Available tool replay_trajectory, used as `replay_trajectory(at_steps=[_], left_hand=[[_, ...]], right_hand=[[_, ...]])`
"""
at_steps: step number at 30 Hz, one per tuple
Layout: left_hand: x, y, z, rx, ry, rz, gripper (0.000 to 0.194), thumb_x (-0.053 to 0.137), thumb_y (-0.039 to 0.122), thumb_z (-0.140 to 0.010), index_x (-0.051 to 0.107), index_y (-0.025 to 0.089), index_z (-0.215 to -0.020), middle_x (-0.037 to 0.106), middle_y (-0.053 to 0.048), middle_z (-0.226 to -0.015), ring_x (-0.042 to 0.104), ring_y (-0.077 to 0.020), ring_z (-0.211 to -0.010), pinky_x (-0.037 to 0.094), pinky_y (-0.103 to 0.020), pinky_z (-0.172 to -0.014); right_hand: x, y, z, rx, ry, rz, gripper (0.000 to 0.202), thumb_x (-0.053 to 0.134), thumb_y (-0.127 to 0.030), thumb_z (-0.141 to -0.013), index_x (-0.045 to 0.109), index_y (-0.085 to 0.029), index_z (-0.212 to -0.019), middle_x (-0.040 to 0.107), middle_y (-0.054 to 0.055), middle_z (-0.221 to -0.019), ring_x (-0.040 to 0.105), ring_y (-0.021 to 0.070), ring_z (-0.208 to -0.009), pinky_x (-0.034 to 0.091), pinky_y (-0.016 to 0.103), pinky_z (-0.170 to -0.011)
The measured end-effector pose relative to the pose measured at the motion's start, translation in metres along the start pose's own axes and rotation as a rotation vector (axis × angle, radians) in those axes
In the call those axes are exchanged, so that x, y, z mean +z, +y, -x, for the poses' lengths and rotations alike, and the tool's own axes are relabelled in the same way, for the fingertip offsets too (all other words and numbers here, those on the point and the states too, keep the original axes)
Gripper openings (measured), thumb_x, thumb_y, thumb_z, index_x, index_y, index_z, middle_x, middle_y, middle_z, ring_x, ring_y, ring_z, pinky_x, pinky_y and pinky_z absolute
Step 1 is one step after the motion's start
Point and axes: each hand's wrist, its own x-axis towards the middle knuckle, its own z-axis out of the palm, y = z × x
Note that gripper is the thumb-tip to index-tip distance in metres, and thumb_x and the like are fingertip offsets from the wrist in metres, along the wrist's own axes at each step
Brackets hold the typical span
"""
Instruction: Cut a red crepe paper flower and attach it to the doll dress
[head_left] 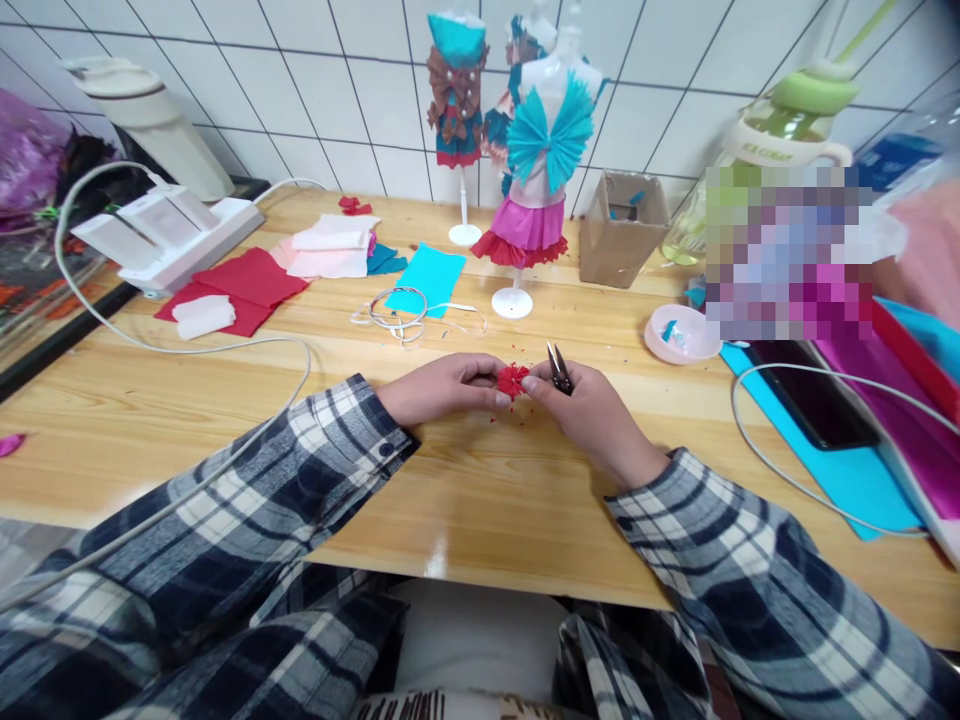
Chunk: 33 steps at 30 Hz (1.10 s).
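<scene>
Between my two hands, above the middle of the wooden table (480,480), is a small red pleated paper piece (513,380) with a fringed look. My left hand (457,386) pinches its left side between thumb and fingers. On its right side, the thumb and a fingertip of my right hand (589,405) touch it. Small dark scissors (559,370) also sit in my right hand, their tips pointing up and away from me. Tiny red scraps lie on the wood around the piece.
Behind stand a mini mannequin (517,225) in paper clothes, another dressed stand (456,100) and a cardboard box (622,230). A pink bowl (681,335) and phone (814,395) are right; red paper (251,285), a power strip (187,245) and cables left.
</scene>
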Motion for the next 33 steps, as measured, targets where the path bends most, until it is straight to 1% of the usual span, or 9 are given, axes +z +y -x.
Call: replay_trajectory(at_steps=[3,6,9,11,17,22,25,30,33], left_hand=[[0.0017,-0.0019,-0.0016,-0.031,0.038,-0.013,0.029,0.068,0.031,-0.074,0.063,0.014,-0.096,0.067,-0.005,-0.093,0.06,-0.0178,-0.085,0.046,-0.032,-0.081],[0.0021,-0.0048,-0.0025,-0.046,0.08,-0.06,0.026,0.069,0.031,-0.072,0.064,0.014,-0.09,0.067,-0.004,-0.087,0.06,-0.0173,-0.081,0.046,-0.031,-0.079],[0.0016,-0.0058,-0.0021,-0.057,0.118,-0.047,0.024,0.068,0.03,-0.073,0.065,0.013,-0.089,0.068,-0.004,-0.088,0.06,-0.0169,-0.081,0.046,-0.031,-0.08],[0.0011,-0.005,-0.0015,-0.066,0.115,-0.031,0.024,0.067,0.029,-0.073,0.066,0.013,-0.09,0.068,-0.005,-0.089,0.06,-0.0167,-0.081,0.046,-0.031,-0.08],[-0.0021,-0.0015,-0.0007,-0.042,0.06,-0.118,0.022,0.067,0.028,-0.073,0.067,0.013,-0.089,0.066,-0.003,-0.082,0.059,-0.0155,-0.076,0.045,-0.029,-0.076],[-0.0049,-0.002,-0.0004,-0.03,-0.001,-0.058,0.022,0.068,0.028,-0.073,0.067,0.013,-0.09,0.067,-0.004,-0.087,0.059,-0.0162,-0.081,0.046,-0.031,-0.08],[-0.0054,-0.0032,-0.0003,-0.039,0.014,-0.023,0.024,0.068,0.029,-0.074,0.067,0.013,-0.092,0.067,-0.005,-0.091,0.06,-0.0163,-0.083,0.045,-0.031,-0.081],[-0.005,-0.0049,-0.0007,-0.066,0.048,-0.009,0.023,0.07,0.026,-0.073,0.068,0.012,-0.091,0.068,-0.005,-0.089,0.06,-0.016,-0.083,0.045,-0.03,-0.082],[-0.0047,-0.008,-0.0015,-0.069,0.068,0.106,0.024,0.071,0.026,-0.073,0.069,0.012,-0.092,0.069,-0.006,-0.092,0.062,-0.017,-0.085,0.045,-0.032,-0.084]], right_hand=[[0.0014,0.0004,-0.0001,0.008,0.01,-0.029,0.029,0.061,-0.044,-0.077,0.063,-0.015,-0.083,0.057,-0.001,-0.065,0.046,0.0104,-0.055,0.037,0.024,-0.055],[0.0031,0.0,0.0001,-0.005,-0.002,-0.029,0.027,0.061,-0.041,-0.077,0.064,-0.015,-0.082,0.06,0.0,-0.068,0.05,0.0116,-0.061,0.039,0.025,-0.059],[0.0035,-0.0006,0.0001,-0.019,-0.007,0.002,0.027,0.061,-0.04,-0.076,0.064,-0.015,-0.083,0.062,0.001,-0.071,0.051,0.0124,-0.064,0.039,0.025,-0.061],[0.0031,-0.0009,0.0002,-0.015,0.0,0.03,0.028,0.061,-0.041,-0.076,0.065,-0.015,-0.084,0.061,0.001,-0.069,0.05,0.0123,-0.062,0.039,0.025,-0.06],[0.0005,-0.003,0.0005,-0.023,0.019,0.143,0.027,0.06,-0.041,-0.077,0.065,-0.016,-0.084,0.061,0.001,-0.067,0.05,0.0127,-0.062,0.039,0.026,-0.06],[-0.0008,-0.0048,0.0001,-0.03,-0.014,0.168,0.024,0.059,-0.037,-0.078,0.065,-0.015,-0.085,0.061,0.0,-0.067,0.051,0.0128,-0.062,0.039,0.026,-0.06],[-0.0008,-0.0044,-0.0003,-0.03,-0.012,0.159,0.023,0.06,-0.037,-0.077,0.065,-0.015,-0.084,0.06,0.0,-0.066,0.05,0.0124,-0.061,0.038,0.025,-0.059],[-0.0005,-0.0033,-0.0012,-0.035,0.01,0.173,0.022,0.06,-0.036,-0.078,0.065,-0.016,-0.084,0.059,0.0,-0.066,0.049,0.0121,-0.06,0.038,0.025,-0.058],[-0.0005,-0.0037,-0.0008,-0.044,0.026,0.137,0.025,0.059,-0.04,-0.079,0.062,-0.017,-0.087,0.055,-0.002,-0.063,0.046,0.0115,-0.057,0.036,0.025,-0.056]])
